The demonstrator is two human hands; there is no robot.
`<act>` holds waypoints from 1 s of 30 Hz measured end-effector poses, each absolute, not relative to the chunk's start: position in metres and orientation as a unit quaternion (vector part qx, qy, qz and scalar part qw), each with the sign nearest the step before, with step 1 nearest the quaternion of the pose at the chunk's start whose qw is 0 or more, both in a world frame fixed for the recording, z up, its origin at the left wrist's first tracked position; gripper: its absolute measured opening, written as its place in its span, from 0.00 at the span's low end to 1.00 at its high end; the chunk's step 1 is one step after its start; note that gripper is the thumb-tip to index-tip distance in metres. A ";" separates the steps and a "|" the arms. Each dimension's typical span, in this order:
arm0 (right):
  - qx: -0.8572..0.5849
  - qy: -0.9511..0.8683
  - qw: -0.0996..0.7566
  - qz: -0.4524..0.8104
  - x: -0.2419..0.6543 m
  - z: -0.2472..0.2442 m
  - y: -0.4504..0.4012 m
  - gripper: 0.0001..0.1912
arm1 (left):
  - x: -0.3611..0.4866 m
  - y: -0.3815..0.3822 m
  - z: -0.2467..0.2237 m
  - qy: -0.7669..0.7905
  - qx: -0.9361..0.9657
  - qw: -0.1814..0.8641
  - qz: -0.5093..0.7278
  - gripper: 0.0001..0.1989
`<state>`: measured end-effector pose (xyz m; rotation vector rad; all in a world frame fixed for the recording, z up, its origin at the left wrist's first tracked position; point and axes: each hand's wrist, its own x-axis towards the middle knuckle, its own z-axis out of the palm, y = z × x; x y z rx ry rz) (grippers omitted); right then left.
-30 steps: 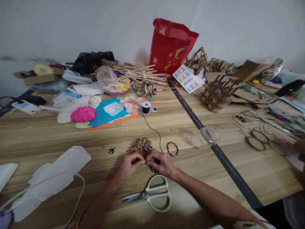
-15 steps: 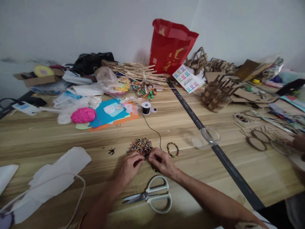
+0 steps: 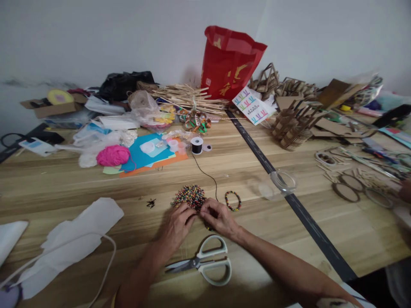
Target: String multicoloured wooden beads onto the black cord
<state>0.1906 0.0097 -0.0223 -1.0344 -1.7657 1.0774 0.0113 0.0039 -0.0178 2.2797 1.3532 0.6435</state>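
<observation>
A pile of small multicoloured beads [image 3: 189, 196] lies just beyond my hands. My left hand [image 3: 180, 220] is at the pile's near edge, fingers bent together; whatever is between its fingertips is too small to make out. Close beside it, my right hand [image 3: 220, 217] pinches the end of a black cord. That cord [image 3: 207, 174] runs back to a white-flanged spool [image 3: 197, 146]. Below the right palm shows a short row of strung beads [image 3: 209, 228], mostly hidden. A finished-looking bead bracelet [image 3: 233, 201] rests to the right. Scissors [image 3: 199, 263] with pale handles lie nearer me, blades slightly apart.
Short black cord scraps [image 3: 150, 203] lie left of the beads. A clear ring-shaped roll [image 3: 283, 182] sits on the table's black strip [image 3: 308, 222]. Pink yarn [image 3: 113, 155], a red bag [image 3: 231, 64] and small woven baskets [image 3: 290, 128] stand farther back. Another person's hand shows at the right edge.
My left hand has shifted slightly, its fingers now lower and closer together near the right fingertips. The right hand stays in almost the same place.
</observation>
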 end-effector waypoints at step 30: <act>-0.423 -0.620 0.401 0.525 0.188 -0.026 0.010 0.14 | -0.001 0.005 -0.019 0.496 0.793 0.253 0.248 0.08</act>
